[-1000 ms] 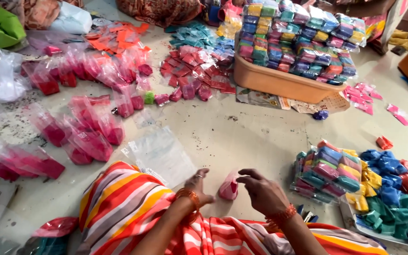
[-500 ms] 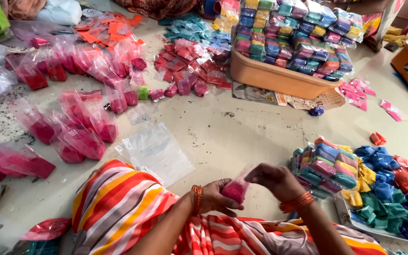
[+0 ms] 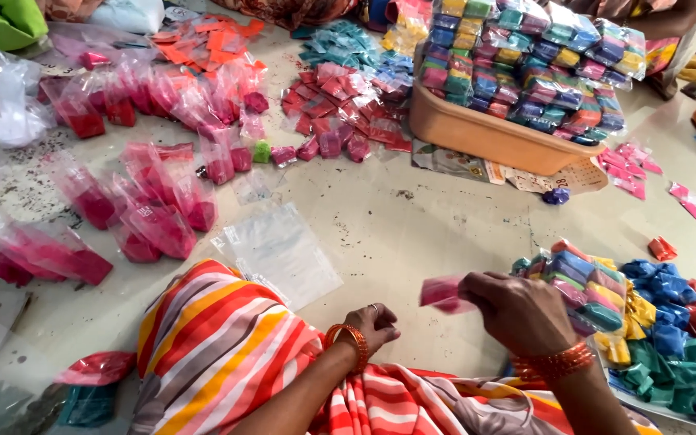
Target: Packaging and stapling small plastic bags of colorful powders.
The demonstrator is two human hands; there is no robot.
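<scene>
Head view: I log the right hand (image 3: 521, 310) pinched shut on a pink packet (image 3: 442, 292), thumb and fingertips clamped on its right end. I take the tub (image 3: 485, 133) as landmark; the packet hangs above the floor, well below the tub on the near side. The left hand (image 3: 374, 325) sits lower and to the left of the packet, fingers curled in loosely, holding nothing I can see, resting at the edge of the striped cloth (image 3: 219, 346). The hands are apart. Just right of the right hand lies a pile (image 3: 606, 290) of mixed-colour packets, also below the tub. A clear bag (image 3: 283, 250) lies flat on the floor, down-left of the tub. Pink bags (image 3: 155, 217) are scattered far left of the tub. Red packets (image 3: 336, 113) lie just left of the tub.
</scene>
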